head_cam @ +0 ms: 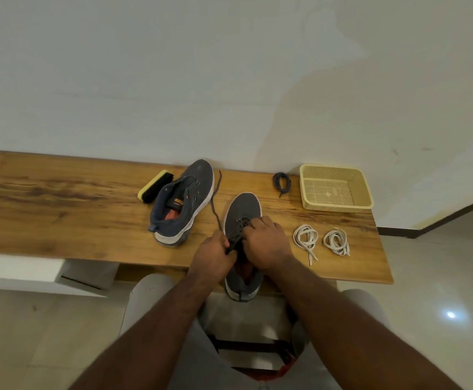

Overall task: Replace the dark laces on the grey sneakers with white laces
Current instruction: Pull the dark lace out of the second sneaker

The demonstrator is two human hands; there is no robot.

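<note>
A grey sneaker (pixel 242 209) stands toe-away at the front edge of the wooden table (pixel 61 209), its heel hanging over the edge. My left hand (pixel 211 256) pinches its dark lace (pixel 215 205), which runs up and away to the left. My right hand (pixel 266 244) lies over the eyelets, fingers curled on the lacing. A second grey sneaker (pixel 183 202) lies tilted on its side to the left, with no lace showing. A coiled dark lace (pixel 281 182) sits behind. Two coiled white laces (pixel 305 239) (pixel 336 242) lie to the right.
A yellow mesh basket (pixel 363 190) stands at the table's back right. A shoe brush (pixel 155 187) with a yellow back lies left of the tilted sneaker. The wall runs right behind the table. My knees are below the table's front edge.
</note>
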